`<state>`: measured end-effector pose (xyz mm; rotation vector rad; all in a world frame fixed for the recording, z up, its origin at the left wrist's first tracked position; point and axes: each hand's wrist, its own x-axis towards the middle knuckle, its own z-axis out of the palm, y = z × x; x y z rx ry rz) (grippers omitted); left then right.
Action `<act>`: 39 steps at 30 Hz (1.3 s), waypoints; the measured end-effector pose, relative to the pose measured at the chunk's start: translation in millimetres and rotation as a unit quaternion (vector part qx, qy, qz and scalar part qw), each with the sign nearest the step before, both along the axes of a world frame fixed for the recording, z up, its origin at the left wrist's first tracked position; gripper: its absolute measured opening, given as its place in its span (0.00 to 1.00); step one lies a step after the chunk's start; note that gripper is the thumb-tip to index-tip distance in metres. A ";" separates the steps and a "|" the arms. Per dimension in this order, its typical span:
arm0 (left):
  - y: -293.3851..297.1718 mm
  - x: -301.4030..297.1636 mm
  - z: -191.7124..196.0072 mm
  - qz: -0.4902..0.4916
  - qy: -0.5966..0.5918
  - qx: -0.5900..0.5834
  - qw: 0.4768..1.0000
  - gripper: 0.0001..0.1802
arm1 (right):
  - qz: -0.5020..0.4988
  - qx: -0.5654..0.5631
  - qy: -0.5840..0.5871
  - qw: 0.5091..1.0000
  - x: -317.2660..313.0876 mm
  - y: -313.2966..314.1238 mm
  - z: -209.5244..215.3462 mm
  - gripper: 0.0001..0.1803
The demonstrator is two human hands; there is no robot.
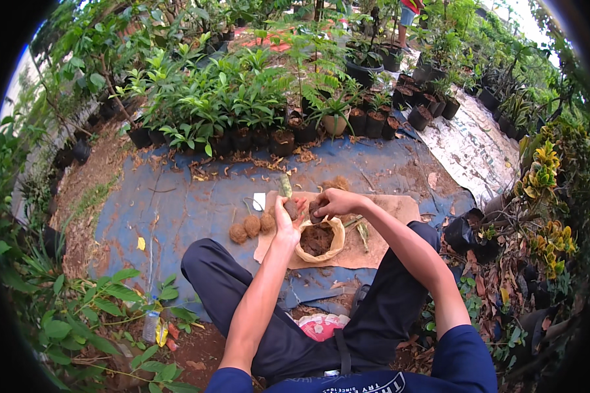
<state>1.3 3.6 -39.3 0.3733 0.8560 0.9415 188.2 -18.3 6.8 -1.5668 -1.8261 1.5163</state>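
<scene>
My left hand (286, 223) cups a dark ball of soil (290, 209), and a pale green cutting (285, 185) rises just above it. The fingers of my right hand (339, 202) close on a dark clump of soil (316, 209). Beneath that hand an open, rolled-down bag (337, 243) holds loose brown soil (316, 240). The bag stands on a sheet of brown cardboard (400, 207). Left of it sit several round, fibre-covered balls (238, 233), some with thin stems. Brown fibre (336, 183) lies beyond my right hand, and a cut green stem (362, 236) rests right of the bag.
A blue tarp (170, 196) spreads under everything, with a small white piece (259, 201) on it. Rows of potted plants (282, 142) line the far side. A plastic bottle (151, 324) lies at lower left. Far off, a person (406, 19) stands among plants. Shrubs flank both sides.
</scene>
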 end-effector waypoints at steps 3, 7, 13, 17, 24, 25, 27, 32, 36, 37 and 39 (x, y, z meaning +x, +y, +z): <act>-0.5 -1.7 -0.8 -0.003 -0.058 0.002 0.998 0.18 | -0.020 -0.010 0.101 0.995 6.9 -9.1 17.1 0.17; -3.5 1.1 2.7 -0.016 -0.118 0.055 0.991 0.13 | -0.044 0.007 0.160 0.986 13.4 -12.5 32.2 0.16; -13.0 6.6 23.7 -0.014 -0.100 0.047 0.994 0.16 | -0.058 -0.006 0.276 0.959 12.2 -16.3 36.8 0.23; -16.0 6.8 34.5 -0.067 -0.174 0.071 0.980 0.21 | -0.070 -0.005 0.286 0.956 11.3 -15.3 38.7 0.24; -11.4 9.9 29.4 -0.086 -0.208 0.145 0.964 0.24 | -0.072 0.052 0.215 0.973 5.0 -17.7 43.8 0.25; -11.2 9.6 29.9 -0.081 -0.197 0.132 0.968 0.23 | -0.072 0.068 0.222 0.970 3.3 -18.2 43.8 0.26; -12.1 9.1 33.1 -0.085 -0.183 0.164 0.965 0.21 | -0.073 0.096 0.225 0.967 -0.6 -19.0 43.0 0.26; -22.3 14.2 42.0 -0.062 -0.058 0.202 0.976 0.14 | -0.109 0.139 0.215 0.960 -13.5 -20.7 41.8 0.24; -18.7 14.9 36.6 -0.036 -0.095 0.147 0.984 0.13 | -0.157 0.164 0.229 0.946 -16.7 -24.1 45.5 0.23; -16.6 14.4 33.4 -0.029 -0.116 0.135 0.984 0.13 | -0.160 0.163 0.232 0.946 -16.8 -24.4 46.5 0.23; -12.1 12.4 27.0 -0.004 -0.138 0.104 0.985 0.14 | -0.170 0.143 0.242 0.944 -15.8 -24.8 48.2 0.23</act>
